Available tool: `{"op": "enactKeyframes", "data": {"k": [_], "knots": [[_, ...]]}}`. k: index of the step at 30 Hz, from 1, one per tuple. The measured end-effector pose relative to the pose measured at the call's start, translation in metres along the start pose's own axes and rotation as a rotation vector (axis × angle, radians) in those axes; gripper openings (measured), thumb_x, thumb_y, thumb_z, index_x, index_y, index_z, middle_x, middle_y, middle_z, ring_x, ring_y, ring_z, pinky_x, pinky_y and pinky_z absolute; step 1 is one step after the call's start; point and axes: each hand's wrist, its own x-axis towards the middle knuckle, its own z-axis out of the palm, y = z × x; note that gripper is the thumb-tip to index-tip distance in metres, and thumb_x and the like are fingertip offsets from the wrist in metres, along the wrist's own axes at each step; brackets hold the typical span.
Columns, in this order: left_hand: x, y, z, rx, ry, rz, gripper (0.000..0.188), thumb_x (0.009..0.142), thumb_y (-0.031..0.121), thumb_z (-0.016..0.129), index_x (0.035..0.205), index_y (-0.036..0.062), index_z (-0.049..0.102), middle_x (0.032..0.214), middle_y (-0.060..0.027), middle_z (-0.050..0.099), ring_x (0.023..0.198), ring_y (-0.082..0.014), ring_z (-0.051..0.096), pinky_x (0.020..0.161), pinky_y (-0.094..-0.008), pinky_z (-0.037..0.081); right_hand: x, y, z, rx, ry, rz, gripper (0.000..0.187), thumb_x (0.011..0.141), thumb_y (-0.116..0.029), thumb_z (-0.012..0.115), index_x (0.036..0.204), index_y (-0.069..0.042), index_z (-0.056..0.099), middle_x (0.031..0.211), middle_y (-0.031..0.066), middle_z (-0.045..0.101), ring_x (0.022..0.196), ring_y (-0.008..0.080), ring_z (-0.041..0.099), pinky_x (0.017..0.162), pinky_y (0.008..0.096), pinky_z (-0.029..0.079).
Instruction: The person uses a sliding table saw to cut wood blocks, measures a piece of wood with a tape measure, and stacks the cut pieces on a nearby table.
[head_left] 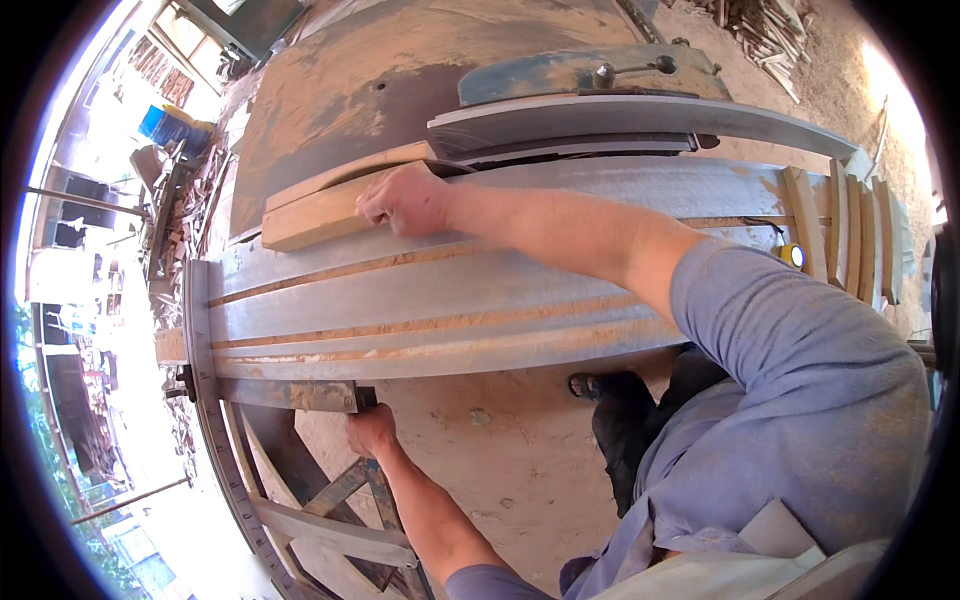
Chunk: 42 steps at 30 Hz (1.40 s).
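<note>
Board (315,215), smooth pale wood, lies on the grooved metal tabletop (420,295) left of the right fingers (372,208), which curl against it; the left fingers (362,432), past the tabletop's near edge, curl at a bar's (290,394) dark end. I cannot tell whether either grips.

From close above, the head-worn fisheye looks steeply down across the slotted metal table (400,292).
</note>
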Motion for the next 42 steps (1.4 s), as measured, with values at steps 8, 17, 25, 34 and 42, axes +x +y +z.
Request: {"op": "enactKeyframes", "data": {"k": [8,17,25,34,42], "knots": [[-0.004,0.005,-0.013,-0.049,-0.039,0.009,0.027,0.081,0.024,0.063,0.094,0.0047,0.077,0.098,-0.0249,0.076,0.097,-0.0456,0.074,0.086,-0.0555,0.058,0.001,-0.003,0.008,0.007,0.148,-0.078,0.012,0.071,-0.001,0.062,0.074,-0.011,0.057,0.077,0.0041,0.063,0.082,0.0312,0.066,0.066,0.0439,0.049],[0.006,-0.007,-0.01,-0.039,-0.057,0.025,0.031,0.08,0.026,0.064,0.1,0.0039,0.073,0.095,-0.0258,0.076,0.093,-0.0454,0.074,0.083,-0.0553,0.059,0.024,-0.064,0.075,-0.07,0.09,-0.001,0.025,0.07,0.004,0.07,0.092,-0.006,0.068,0.106,0.0112,0.071,0.114,0.0322,0.066,0.098,0.0417,0.053],[0.015,-0.013,0.001,-0.035,-0.076,0.049,0.034,0.076,0.024,0.067,0.102,0.0032,0.069,0.088,-0.0257,0.075,0.084,-0.0468,0.074,0.075,-0.0567,0.059,0.012,-0.106,0.082,-0.266,0.12,0.328,0.052,0.073,0.005,0.073,0.123,-0.003,0.067,0.143,0.0226,0.057,0.143,0.0404,0.046,0.122,0.0531,0.033],[0.027,-0.015,0.005,-0.084,-0.078,0.019,0.038,0.072,0.024,0.066,0.103,0.0028,0.072,0.091,-0.0256,0.075,0.089,-0.0462,0.074,0.08,-0.0574,0.058,-0.008,-0.114,0.066,-0.148,0.15,0.366,0.053,0.075,0.004,0.07,0.127,-0.002,0.064,0.149,0.027,0.049,0.142,0.0466,0.04,0.119,0.0552,0.036],[0.02,-0.045,0.002,-0.292,0.0,0.254,0.04,0.078,0.025,0.075,0.105,-0.0021,0.065,0.092,-0.023,0.072,0.087,-0.0412,0.073,0.076,-0.0525,0.057,-0.066,-0.171,0.047,-0.134,-0.122,0.046,0.046,0.074,0.004,0.069,0.12,-0.004,0.069,0.141,0.0173,0.06,0.143,0.0397,0.046,0.12,0.053,0.037]]}}
